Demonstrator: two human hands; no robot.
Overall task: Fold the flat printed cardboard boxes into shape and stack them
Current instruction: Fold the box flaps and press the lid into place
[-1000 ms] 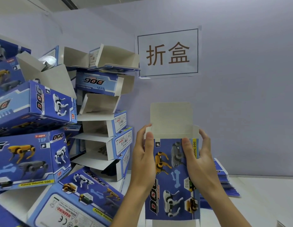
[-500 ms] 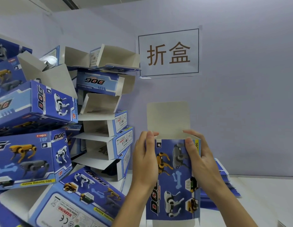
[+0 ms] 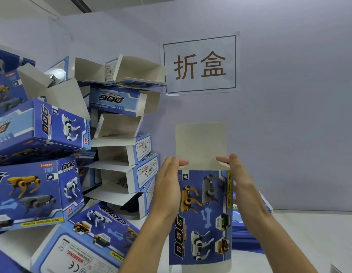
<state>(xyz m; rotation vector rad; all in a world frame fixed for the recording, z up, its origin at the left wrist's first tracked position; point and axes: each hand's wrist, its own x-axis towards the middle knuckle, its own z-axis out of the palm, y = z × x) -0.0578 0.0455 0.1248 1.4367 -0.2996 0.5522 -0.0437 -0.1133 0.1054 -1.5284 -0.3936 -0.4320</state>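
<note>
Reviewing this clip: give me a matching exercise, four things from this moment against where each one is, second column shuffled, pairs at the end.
Things
1. held box
2. paper sign
3. pile of folded boxes
4. stack of flat boxes

Places
A. taped on the wall
B. on the table behind the right hand
C. heaped at the left
D. between both hands, grey top flap up; left hand

Pairs: 1-D, 2-A, 3-C, 4-B
</note>
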